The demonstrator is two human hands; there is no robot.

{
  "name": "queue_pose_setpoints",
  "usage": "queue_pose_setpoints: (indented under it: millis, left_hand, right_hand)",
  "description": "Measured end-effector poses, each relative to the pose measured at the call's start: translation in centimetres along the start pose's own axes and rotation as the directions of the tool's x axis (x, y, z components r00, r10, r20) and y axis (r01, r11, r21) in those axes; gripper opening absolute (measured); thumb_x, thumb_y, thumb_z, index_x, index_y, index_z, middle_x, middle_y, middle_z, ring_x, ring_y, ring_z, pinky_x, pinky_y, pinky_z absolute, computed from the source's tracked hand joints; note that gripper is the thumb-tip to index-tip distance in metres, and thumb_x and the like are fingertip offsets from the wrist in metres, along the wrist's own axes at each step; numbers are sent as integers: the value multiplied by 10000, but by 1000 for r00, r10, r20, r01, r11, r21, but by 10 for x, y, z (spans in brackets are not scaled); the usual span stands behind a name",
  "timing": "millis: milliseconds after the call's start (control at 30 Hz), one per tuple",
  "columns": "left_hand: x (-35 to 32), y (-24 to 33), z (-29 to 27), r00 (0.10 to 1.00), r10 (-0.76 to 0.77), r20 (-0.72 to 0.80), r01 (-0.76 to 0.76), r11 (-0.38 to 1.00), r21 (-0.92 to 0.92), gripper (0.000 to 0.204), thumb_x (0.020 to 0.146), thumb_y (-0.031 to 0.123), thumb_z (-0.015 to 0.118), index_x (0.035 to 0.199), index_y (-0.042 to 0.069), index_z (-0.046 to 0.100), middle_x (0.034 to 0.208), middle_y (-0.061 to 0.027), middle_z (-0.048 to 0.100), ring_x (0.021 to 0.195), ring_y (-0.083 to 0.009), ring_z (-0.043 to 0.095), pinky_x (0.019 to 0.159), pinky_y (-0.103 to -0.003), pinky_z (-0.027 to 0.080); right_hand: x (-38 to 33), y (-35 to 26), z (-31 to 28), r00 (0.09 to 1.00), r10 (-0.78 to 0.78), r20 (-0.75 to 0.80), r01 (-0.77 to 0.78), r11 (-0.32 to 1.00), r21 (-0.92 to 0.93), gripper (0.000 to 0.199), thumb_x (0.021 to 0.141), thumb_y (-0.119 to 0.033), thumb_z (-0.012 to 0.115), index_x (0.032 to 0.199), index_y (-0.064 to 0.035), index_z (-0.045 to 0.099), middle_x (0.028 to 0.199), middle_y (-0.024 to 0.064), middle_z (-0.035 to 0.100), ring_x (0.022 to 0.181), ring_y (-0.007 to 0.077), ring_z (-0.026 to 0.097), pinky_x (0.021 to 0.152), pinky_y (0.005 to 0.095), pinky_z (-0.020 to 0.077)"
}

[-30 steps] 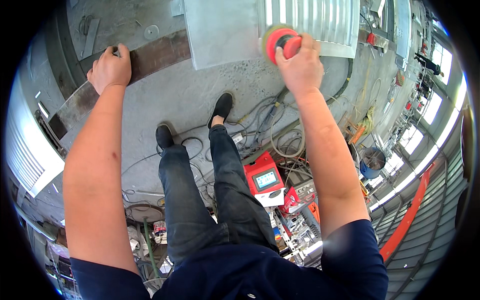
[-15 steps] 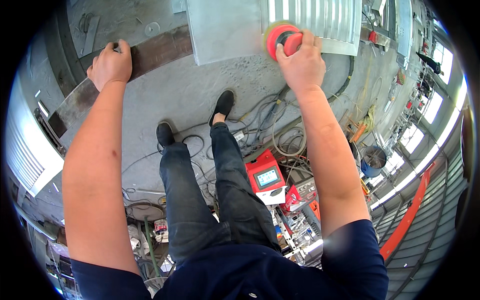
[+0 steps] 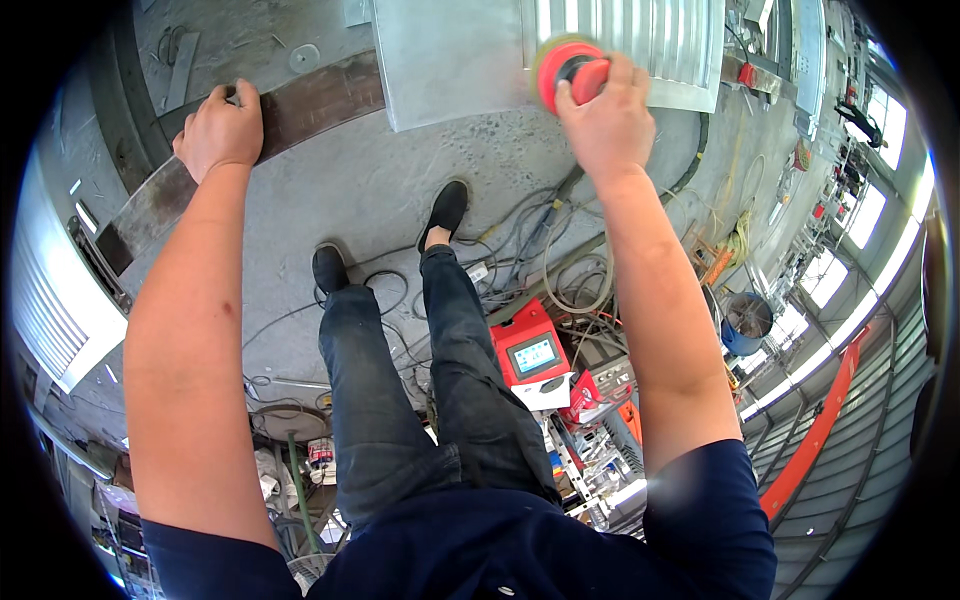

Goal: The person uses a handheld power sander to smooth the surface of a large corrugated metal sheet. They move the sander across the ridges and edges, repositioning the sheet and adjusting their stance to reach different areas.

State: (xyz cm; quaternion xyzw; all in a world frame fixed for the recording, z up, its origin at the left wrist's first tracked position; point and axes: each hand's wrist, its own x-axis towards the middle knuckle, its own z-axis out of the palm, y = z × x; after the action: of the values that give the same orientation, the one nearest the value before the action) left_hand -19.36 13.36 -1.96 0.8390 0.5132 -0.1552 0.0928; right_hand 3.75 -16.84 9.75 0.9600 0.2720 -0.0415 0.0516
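My right hand (image 3: 613, 122) is closed around a red round orbital sander (image 3: 583, 73) with a yellow-green pad edge. The sander lies against a silvery sheet-metal panel (image 3: 455, 65), by the start of its ribbed section and near the panel's front edge. To the left, my left hand (image 3: 220, 128) rests with curled fingers on a brown, rusty steel beam (image 3: 322, 100). Its fingertips are partly hidden behind the hand, but they appear hooked over the beam.
A red machine with a lit screen (image 3: 532, 350) stands by my legs. Cables and hoses (image 3: 580, 275) lie tangled on the floor near my feet. A blue bucket (image 3: 746, 322) is at the right. Another ribbed metal panel (image 3: 60, 310) is at the far left.
The sander and my right hand have shifted slightly to the right and away from me over the panel. My left hand keeps its place on the beam.
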Motion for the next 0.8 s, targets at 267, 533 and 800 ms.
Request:
queue_pose_setpoints:
  millis: [267, 533, 800]
  left_hand:
    - [-1, 3, -3, 1000, -5, 15, 5, 1000, 22, 557, 966, 544, 398, 1216, 167, 724, 1205, -102, 723, 1169, -292, 637, 1052, -463, 395]
    - [0, 2, 1, 1000, -2, -2, 2, 1000, 16, 555, 964, 537, 400, 1212, 162, 727, 1197, -99, 726, 1165, -288, 640, 1052, -452, 395]
    - [0, 0, 1, 1000, -6, -2, 6, 1000, 18, 567, 962, 544, 401, 1215, 154, 726, 1208, -101, 722, 1169, -285, 639, 1051, -447, 394]
  right_hand:
    - [-5, 8, -3, 1000, 6, 21, -6, 1000, -23, 593, 824, -425, 744, 1258, -97, 508, 1189, 163, 551, 927, 385, 704, 787, 474, 595]
    - [-13, 6, -2, 999, -38, 22, 38, 999, -17, 593, 819, -421, 759, 1251, -97, 514, 1185, 163, 552, 916, 389, 709, 768, 471, 598]
    - [-7, 8, -6, 999, -19, 48, 20, 1000, -21, 594, 815, -416, 764, 1258, -104, 519, 1206, 160, 553, 908, 384, 710, 769, 469, 600]
